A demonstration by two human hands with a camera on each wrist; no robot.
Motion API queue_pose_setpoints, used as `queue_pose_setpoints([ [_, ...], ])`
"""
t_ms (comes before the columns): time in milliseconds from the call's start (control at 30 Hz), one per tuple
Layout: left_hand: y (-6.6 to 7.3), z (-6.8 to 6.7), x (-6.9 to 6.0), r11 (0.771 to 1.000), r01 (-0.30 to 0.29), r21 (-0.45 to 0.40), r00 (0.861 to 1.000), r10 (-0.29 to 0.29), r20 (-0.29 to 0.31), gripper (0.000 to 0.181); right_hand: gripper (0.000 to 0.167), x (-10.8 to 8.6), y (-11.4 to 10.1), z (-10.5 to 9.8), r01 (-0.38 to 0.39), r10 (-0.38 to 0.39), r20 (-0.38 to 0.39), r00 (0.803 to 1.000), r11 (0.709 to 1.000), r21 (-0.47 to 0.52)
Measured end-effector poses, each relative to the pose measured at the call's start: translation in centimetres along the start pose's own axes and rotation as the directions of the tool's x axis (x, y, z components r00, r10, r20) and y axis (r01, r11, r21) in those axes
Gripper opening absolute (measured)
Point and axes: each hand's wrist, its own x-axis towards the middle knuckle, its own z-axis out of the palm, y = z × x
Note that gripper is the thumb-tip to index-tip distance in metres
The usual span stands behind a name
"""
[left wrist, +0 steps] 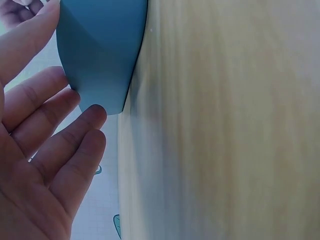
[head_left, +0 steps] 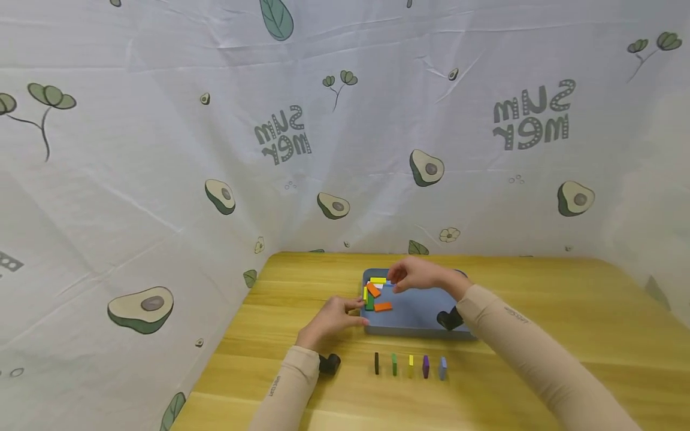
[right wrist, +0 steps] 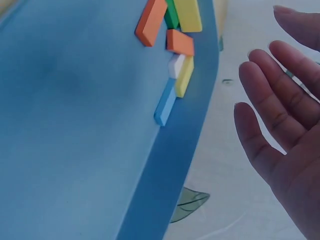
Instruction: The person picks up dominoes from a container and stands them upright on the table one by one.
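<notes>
A blue-grey tray (head_left: 415, 331) holds several coloured blocks at its left end, among them an orange block (head_left: 383, 306) and a yellow one (head_left: 378, 280). My left hand (head_left: 332, 318) touches the tray's left wall with its fingertips; in the left wrist view the fingers of that hand (left wrist: 50, 135) lie relaxed against the tray's side (left wrist: 102, 55). Above the tray, near the blocks, hovers my right hand (head_left: 420, 274). The right wrist view shows this hand (right wrist: 285, 115) with loosely bent fingers and nothing in them, beside the tray wall. A blue block (right wrist: 165, 102) lies along that wall.
In front of the tray, a row of upright blocks stands on the wooden table (head_left: 248, 371): black (head_left: 377, 363), green (head_left: 394, 364), yellow (head_left: 411, 366), purple (head_left: 426, 367) and blue (head_left: 443, 368). A printed white cloth (head_left: 377, 120) hangs behind and at the sides.
</notes>
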Motion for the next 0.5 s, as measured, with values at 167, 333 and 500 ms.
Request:
queue_pose_setpoints([
  [167,0.1,-0.1,0.0,1.000,0.003,0.011,1.000,-0.003,0.002,0.056,0.028,1.6,1.5,0.5,-0.044,0.042,0.037,0.998,0.998,0.042],
  [333,-0.1,-0.1,0.1,1.000,-0.005,0.007,1.000,0.005,0.004,0.057,0.031,2.8,2.8,1.0,-0.080,0.075,0.048,0.996,0.989,0.125],
  [500,-0.2,0.1,0.1,1.000,0.002,-0.017,1.000,-0.002,0.001,0.057,0.029,3.5,3.8,1.3,-0.102,0.095,0.046,0.994,0.979,0.174],
])
